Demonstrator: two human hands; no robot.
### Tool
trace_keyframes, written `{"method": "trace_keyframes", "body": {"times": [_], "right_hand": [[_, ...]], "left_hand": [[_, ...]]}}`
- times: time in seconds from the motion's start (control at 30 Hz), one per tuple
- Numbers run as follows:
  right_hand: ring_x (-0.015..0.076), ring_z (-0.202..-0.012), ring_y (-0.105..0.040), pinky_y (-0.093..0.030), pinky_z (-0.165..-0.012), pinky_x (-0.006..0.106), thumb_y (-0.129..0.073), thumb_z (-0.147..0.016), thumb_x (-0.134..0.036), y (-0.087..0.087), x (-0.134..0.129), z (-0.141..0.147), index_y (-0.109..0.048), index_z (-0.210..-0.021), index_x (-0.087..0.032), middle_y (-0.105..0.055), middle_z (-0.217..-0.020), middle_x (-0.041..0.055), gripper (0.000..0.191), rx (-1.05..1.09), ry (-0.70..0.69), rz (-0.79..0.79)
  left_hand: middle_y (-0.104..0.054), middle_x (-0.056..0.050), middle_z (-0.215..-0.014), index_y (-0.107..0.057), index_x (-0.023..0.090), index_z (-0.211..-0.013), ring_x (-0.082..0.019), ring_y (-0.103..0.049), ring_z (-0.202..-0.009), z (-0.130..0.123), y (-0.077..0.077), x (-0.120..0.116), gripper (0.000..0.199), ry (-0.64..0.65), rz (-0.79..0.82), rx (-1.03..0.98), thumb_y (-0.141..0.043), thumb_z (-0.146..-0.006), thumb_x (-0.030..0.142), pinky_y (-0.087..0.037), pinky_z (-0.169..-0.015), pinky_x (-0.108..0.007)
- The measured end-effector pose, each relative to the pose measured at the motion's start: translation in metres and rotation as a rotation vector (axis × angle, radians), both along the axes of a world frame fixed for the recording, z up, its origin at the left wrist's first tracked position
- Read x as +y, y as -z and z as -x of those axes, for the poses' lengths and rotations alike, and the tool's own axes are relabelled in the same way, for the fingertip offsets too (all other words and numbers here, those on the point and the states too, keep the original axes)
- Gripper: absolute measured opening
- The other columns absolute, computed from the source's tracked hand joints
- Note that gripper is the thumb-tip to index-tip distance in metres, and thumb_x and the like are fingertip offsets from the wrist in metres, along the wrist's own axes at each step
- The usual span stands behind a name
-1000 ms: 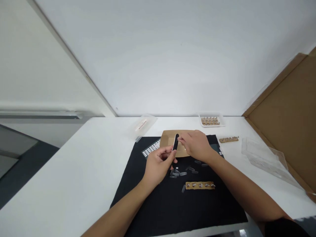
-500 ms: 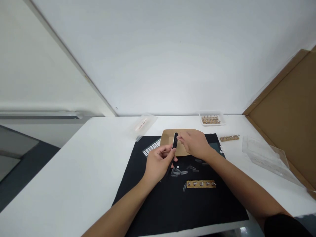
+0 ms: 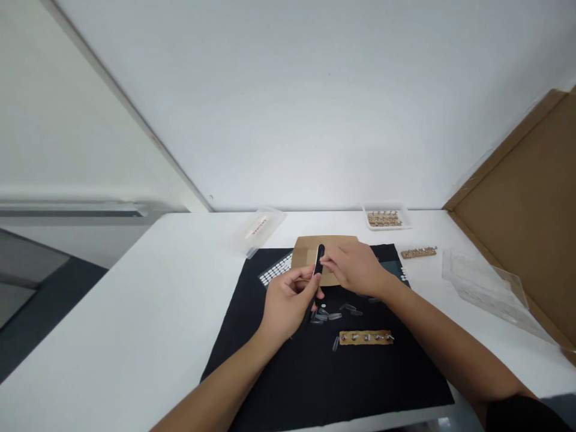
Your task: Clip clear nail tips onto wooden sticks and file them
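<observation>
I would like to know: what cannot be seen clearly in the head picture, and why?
Head view:
Anything pinched by the right hand: too small to tell.
Part of the black file: covered by the left hand.
Right part of the brown tray: mostly behind the right hand.
Lettering on the translucent case: too small.
Extent of the cardboard panel: cut off by the right edge.

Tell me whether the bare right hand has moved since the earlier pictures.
Yes: judged against the shallow brown cardboard-like tray, the bare right hand has shifted slightly toward the wearer, its grip now lower beside the slim, round-ended black-and-white stick.
</observation>
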State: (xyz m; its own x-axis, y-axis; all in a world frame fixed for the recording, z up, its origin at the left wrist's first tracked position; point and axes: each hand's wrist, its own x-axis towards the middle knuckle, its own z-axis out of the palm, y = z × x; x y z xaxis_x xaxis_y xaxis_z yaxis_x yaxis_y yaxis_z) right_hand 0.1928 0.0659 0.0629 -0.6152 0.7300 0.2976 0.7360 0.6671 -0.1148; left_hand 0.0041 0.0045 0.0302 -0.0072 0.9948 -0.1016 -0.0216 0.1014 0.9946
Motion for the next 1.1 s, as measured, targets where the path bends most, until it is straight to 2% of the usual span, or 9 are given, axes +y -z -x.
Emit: {"method": "trace_keyframes", "body": {"times": [0.17, 0.3, 0.47, 0.6, 0.77, 0.93, 1.0, 1.1], "right_hand": [[0.0194, -0.075, -0.061, -0.025, -0.064, 0.032, -0.048, -0.109, -0.032, 0.003, 0.001, 0.000, -0.063, -0.098, -0.020, -0.075, -0.088, 0.0041, 0.022, 0.014, 0.052, -0.052], [0.0193, -0.071, -0.059, -0.023, -0.064, 0.032, -0.048, -0.110, -0.033, 0.001, 0.002, -0.001, -0.063, -0.097, -0.020, -0.074, -0.083, 0.0042, 0.024, -0.026, -0.020, -0.033], [0.0189, -0.073, -0.060, -0.024, -0.065, 0.033, -0.049, -0.109, -0.029, -0.002, 0.002, -0.001, -0.063, -0.098, -0.019, -0.076, -0.088, 0.0055, 0.020, 0.021, 0.033, -0.064], [0.0191, -0.070, -0.059, -0.023, -0.064, 0.032, -0.047, -0.109, -0.033, -0.001, 0.000, -0.002, -0.062, -0.097, -0.020, -0.073, -0.081, 0.0039, 0.024, -0.029, -0.052, -0.025], [0.0194, -0.076, -0.062, -0.027, -0.066, 0.032, -0.048, -0.109, -0.032, -0.001, 0.001, -0.002, -0.064, -0.100, -0.020, -0.075, -0.089, 0.0043, 0.022, 0.019, -0.002, -0.021], [0.0178, -0.076, -0.064, -0.031, -0.067, 0.030, -0.056, -0.103, -0.023, -0.014, 0.000, -0.009, -0.062, -0.094, -0.021, -0.075, -0.084, 0.0005, 0.011, 0.067, -0.022, 0.140], [0.0160, -0.076, -0.065, -0.034, -0.068, 0.029, -0.058, -0.100, -0.020, -0.020, 0.000, -0.014, -0.061, -0.093, -0.022, -0.076, -0.084, -0.0021, 0.009, 0.151, -0.041, 0.234], [0.0137, -0.074, -0.068, -0.041, -0.070, 0.027, -0.058, -0.102, -0.023, -0.026, 0.000, -0.019, -0.056, -0.096, -0.023, -0.077, -0.082, -0.0043, 0.006, 0.319, -0.094, 0.406]], "left_hand": [[-0.072, -0.003, -0.061, -0.074, 0.008, -0.110, -0.011, -0.057, -0.043, -0.001, -0.003, 0.001, 0.051, -0.008, -0.012, 0.001, -0.083, -0.078, 0.046, -0.050, -0.043, -0.022], [-0.072, -0.003, -0.060, -0.074, 0.008, -0.110, -0.010, -0.056, -0.043, 0.000, -0.004, 0.000, 0.049, 0.008, -0.003, -0.001, -0.083, -0.078, 0.044, -0.049, -0.042, -0.022], [-0.072, -0.003, -0.061, -0.074, 0.008, -0.111, -0.011, -0.057, -0.043, 0.001, -0.002, -0.001, 0.049, 0.008, -0.023, 0.004, -0.082, -0.080, 0.045, -0.049, -0.043, -0.022], [-0.072, -0.003, -0.061, -0.073, 0.008, -0.113, -0.011, -0.057, -0.043, 0.002, -0.002, 0.000, 0.052, 0.014, -0.004, 0.000, -0.083, -0.079, 0.045, -0.049, -0.043, -0.022], [-0.072, -0.003, -0.061, -0.074, 0.009, -0.111, -0.010, -0.057, -0.042, 0.002, 0.000, 0.002, 0.049, -0.003, -0.028, 0.026, -0.082, -0.080, 0.046, -0.049, -0.043, -0.021], [-0.071, -0.003, -0.060, -0.076, 0.009, -0.112, -0.011, -0.057, -0.041, -0.001, 0.001, -0.002, 0.047, 0.034, -0.067, 0.073, -0.080, -0.082, 0.045, -0.048, -0.041, -0.021], [-0.070, -0.002, -0.062, -0.078, 0.011, -0.111, -0.011, -0.058, -0.042, -0.002, -0.001, -0.003, 0.042, 0.041, -0.130, 0.106, -0.079, -0.084, 0.043, -0.049, -0.041, -0.021], [-0.069, -0.002, -0.064, -0.080, 0.013, -0.111, -0.011, -0.060, -0.044, -0.002, -0.002, -0.005, 0.035, 0.043, -0.218, 0.162, -0.076, -0.087, 0.039, -0.049, -0.041, -0.020]]}}
